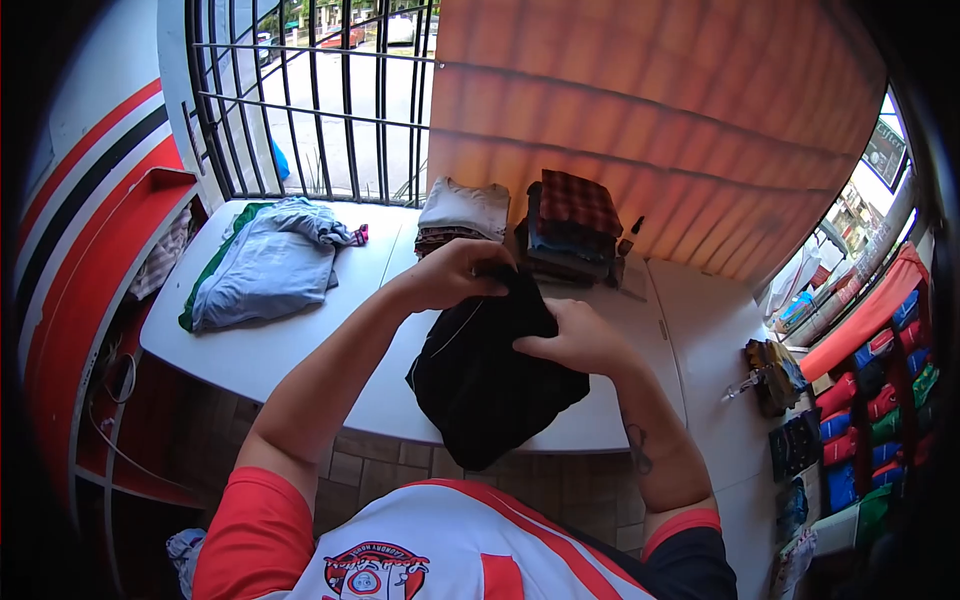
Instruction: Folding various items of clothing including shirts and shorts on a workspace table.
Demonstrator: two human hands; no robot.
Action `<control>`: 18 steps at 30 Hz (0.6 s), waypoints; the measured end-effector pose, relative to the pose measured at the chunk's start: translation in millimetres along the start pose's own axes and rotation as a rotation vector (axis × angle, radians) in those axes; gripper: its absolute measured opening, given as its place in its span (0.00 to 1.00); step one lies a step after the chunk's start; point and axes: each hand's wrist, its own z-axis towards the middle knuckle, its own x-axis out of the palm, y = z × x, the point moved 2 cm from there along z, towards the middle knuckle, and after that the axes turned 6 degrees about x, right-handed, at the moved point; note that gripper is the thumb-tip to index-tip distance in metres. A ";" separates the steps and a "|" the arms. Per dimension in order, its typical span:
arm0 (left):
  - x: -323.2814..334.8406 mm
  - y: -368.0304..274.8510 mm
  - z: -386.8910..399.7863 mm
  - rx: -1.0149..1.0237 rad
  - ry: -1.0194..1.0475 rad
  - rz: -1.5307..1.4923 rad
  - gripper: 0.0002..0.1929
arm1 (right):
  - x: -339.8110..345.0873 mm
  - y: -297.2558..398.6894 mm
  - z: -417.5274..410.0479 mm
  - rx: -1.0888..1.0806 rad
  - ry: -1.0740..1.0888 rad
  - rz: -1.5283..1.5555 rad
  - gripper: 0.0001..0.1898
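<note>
Before me a black garment (499, 375) hangs partly over the front edge of the white table (360, 352). My left hand (457, 274) grips its upper end, fingers curled into the dark cloth. On the garment's right side, my right hand (577, 334) pinches the fabric, the thumb lying on top and the fingers mostly hidden behind. A thin light line runs along the cloth near my left hand. Just beyond my hands stand a stack of folded clothes with white shirts (461, 204) on top and a taller stack topped by a red plaid garment (577, 206).
Light blue and green clothes (262, 262) lie in a loose pile at the table's left. A red shelf (127, 315) stands beside it. Behind the table are window bars (315, 112) and an orange curtain (637, 97). Folded clothes (776, 375) and several colourful bundles (874, 420) are at right.
</note>
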 end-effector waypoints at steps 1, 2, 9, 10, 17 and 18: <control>6.7 -1.2 0.7 -0.006 -0.001 -0.007 0.14 | 2.0 -5.4 7.5 0.042 0.050 0.221 0.23; 11.5 -5.0 2.1 0.093 -0.183 0.086 0.14 | 1.4 -7.2 14.0 0.084 0.098 0.441 0.21; 59.0 -15.6 -91.2 -0.157 0.066 -0.532 0.15 | -35.1 -18.9 21.0 0.249 -0.051 1.441 0.16; 72.6 -5.6 -110.1 -0.224 0.365 -0.430 0.18 | -35.2 -8.3 18.3 0.163 -0.054 1.545 0.16; 154.9 146.5 -186.7 -0.334 0.155 0.300 0.37 | -28.9 39.6 -2.6 -0.119 -0.325 1.485 0.23; 151.6 149.4 -185.9 -0.166 -0.099 0.341 0.39 | -26.1 42.9 -7.8 -0.162 -0.397 1.451 0.23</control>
